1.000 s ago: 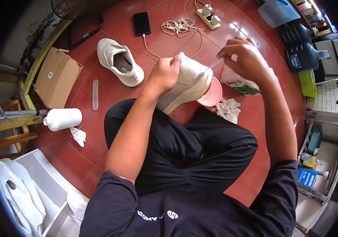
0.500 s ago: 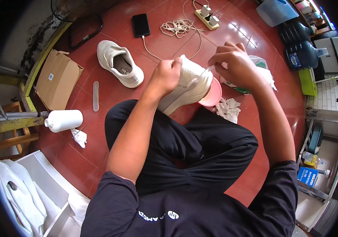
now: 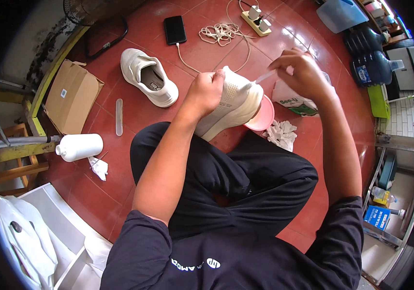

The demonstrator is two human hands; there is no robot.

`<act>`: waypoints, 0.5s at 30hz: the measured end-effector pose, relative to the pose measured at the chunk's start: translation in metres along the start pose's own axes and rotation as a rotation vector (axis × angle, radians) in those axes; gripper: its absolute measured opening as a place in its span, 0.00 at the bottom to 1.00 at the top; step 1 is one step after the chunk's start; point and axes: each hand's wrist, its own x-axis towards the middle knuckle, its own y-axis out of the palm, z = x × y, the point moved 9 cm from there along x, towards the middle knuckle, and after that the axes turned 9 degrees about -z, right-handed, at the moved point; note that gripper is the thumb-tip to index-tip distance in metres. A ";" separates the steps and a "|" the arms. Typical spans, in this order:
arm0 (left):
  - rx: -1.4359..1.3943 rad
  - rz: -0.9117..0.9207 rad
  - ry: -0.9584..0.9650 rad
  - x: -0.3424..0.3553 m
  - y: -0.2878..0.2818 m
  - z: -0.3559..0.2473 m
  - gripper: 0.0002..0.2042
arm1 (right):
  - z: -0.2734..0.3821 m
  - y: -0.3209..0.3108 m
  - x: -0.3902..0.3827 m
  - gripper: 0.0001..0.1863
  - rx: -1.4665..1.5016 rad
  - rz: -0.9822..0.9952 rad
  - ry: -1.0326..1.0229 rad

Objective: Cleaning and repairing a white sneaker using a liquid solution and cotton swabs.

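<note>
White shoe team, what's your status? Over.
Left hand grips cream-white mesh sneaker. Right hand pinches thin white stick at its toe. Round pink bowl sits right behind.

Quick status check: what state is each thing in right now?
Left hand: gripping the held shoe.
Held shoe: lifted, tilted over the pink bowl.
Right hand: pinching a thin white stick at the shoe.
Second shoe: on the floor, upright.
White bottle: lying on its side.
Phone: cable plugged in.

This looks like a lived-in home, seen from someone sitting on a glossy red tiled floor [image 3: 168,63]. Large blue water jugs [image 3: 369,67], a white power strip [image 3: 257,17] charging a black smartphone [image 3: 174,29], and a flattened brown cardboard box [image 3: 71,96] lie around.
</note>
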 end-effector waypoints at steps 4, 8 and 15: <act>-0.025 0.005 -0.018 0.000 -0.001 0.003 0.24 | -0.010 -0.010 0.001 0.07 -0.033 -0.023 0.089; -0.010 0.005 -0.016 0.001 -0.001 0.002 0.24 | 0.002 0.001 -0.009 0.08 0.018 -0.013 0.004; -0.022 0.005 0.006 0.004 0.001 0.006 0.24 | -0.017 -0.001 -0.005 0.08 0.091 -0.012 0.157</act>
